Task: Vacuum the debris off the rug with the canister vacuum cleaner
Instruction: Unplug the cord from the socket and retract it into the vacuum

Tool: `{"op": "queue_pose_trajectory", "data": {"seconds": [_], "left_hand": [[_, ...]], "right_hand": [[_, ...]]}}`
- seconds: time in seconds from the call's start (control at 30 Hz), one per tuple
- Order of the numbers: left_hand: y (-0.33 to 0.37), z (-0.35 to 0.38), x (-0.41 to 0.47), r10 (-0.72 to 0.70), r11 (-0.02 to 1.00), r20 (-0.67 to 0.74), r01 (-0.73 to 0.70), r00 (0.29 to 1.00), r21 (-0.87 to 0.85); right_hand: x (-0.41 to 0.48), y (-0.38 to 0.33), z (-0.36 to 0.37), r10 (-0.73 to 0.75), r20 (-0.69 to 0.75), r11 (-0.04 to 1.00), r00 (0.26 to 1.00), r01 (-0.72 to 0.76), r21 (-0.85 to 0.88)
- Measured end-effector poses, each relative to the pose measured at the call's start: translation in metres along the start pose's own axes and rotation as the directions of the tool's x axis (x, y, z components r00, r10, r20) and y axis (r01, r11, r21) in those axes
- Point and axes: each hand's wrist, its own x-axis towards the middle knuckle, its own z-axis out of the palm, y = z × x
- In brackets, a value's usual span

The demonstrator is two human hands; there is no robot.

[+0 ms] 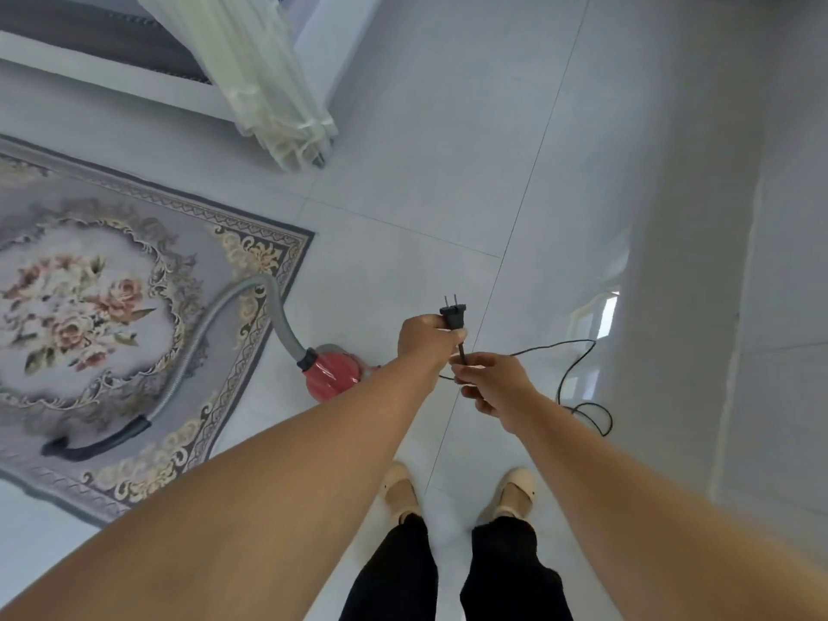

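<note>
Evidently pre-start step: power hookup. L hand (423, 340) grips plug (453, 315), prongs up; R hand (493, 383) pinches cord (462, 351) just below it, rest of cord looped on floor (448, 172) at right. Vacuum (334, 372) sits on floor beside rug (89, 208) corner; hose (269, 284) arcs over, nozzle (89, 445) lies on rug. Next: find a socket (none in view), w/ enough slack. Canister contents hidden; debris too small to tell.

the rug (112, 307) lies on the floor (448, 150) at left. the canister vacuum cleaner (334, 374) stands on bare floor just beside its right edge (partly behind the left forearm), its hose (264, 293) lying across the rug. at centre, the left hand (423, 338) holds the plug (453, 315); the right hand (493, 383) pinches the cord (578, 378) just below. the cord loops rightward on the floor.
</note>
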Motion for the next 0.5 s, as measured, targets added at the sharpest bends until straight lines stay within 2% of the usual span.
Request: {"op": "queue_pose_trajectory", "data": {"seconds": [0.33, 0.5], "left_hand": [[-0.094, -0.020, 0.137, -0.179, 0.983, -0.025, 0.178, 0.983, -0.055], [-0.149, -0.020, 0.210, -0.287, 0.936, 0.010, 0.282, 0.958, -0.210]], "right_hand": [[0.142, 0.059, 0.057, 0.006, -0.068, 0.988, 0.998, -0.016, -0.155], [0.228, 0.098, 0.084, -0.054, -0.104, 0.962, 0.993, 0.023, -0.274]]}}
